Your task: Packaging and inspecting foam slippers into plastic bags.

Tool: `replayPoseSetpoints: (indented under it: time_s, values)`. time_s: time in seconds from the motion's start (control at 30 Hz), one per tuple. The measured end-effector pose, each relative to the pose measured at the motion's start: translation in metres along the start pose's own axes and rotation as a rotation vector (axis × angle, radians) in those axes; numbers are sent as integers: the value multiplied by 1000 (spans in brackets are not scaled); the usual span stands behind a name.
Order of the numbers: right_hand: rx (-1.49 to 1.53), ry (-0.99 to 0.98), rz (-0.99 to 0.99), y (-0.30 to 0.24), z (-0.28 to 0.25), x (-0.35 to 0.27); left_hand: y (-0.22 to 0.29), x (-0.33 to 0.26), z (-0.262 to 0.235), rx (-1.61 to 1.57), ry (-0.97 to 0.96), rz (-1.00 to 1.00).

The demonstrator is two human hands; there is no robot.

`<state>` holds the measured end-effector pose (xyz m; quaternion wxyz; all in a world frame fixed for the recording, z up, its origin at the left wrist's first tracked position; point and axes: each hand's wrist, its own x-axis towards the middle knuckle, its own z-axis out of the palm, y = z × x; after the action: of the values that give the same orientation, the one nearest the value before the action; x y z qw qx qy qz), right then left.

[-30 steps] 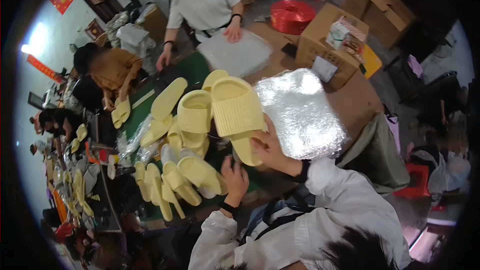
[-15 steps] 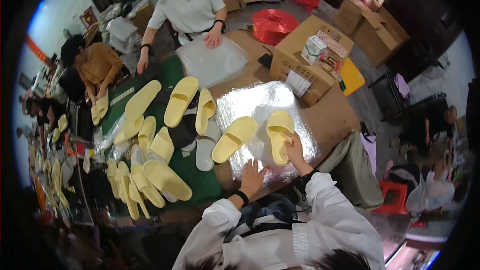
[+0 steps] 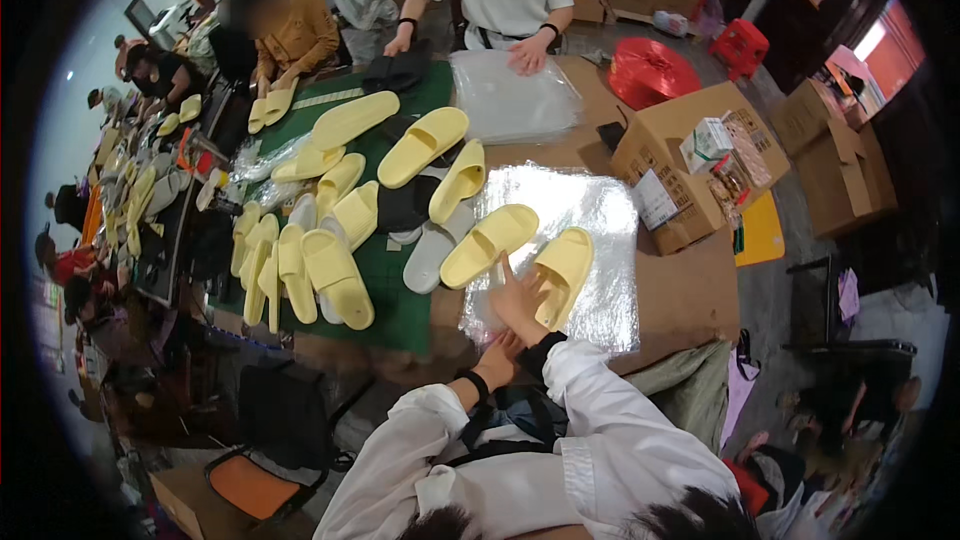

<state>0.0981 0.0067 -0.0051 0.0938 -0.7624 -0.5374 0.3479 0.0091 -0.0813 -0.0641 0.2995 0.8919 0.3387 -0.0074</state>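
A yellow slide slipper lies on a stack of clear plastic bags in front of me. My right hand is at the slipper's left edge, thumb and fingers apart, gripping nothing that I can see. At the near edge of the bags, my left hand has its fingers drawn together beside my right wrist, which partly hides them. Whether they pinch plastic is unclear. Another yellow slipper rests just left of my right hand, partly on the bags. Beside it lies a grey slipper.
Several yellow slippers crowd the green mat at left. A cardboard box with small packages on top stands at right, near a red roll of strapping. Across the table, a person rests a hand on clear bags.
My view has shifted, so the table sits farther right. My right hand has let go of the slipper's strap side and moved left. My left hand has drawn back to the bags' near edge.
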Motion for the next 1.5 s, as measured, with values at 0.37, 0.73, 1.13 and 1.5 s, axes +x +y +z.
replayPoseSetpoints:
  time_s: [0.37, 0.73, 1.13, 1.5]
  values:
    - [-245, 211, -47, 0, 8, 28, 4, 3, -9, 464, -111, 8]
    - [263, 410, -87, 43, -18, 72, -21, -9, -2, 453, 32, 239]
    - [942, -12, -7, 134, -128, -183, 6, 19, -89, 43, 70, 59]
    - [496, -110, -8, 98, -86, -216, -23, 44, -53, 395, 274, 297]
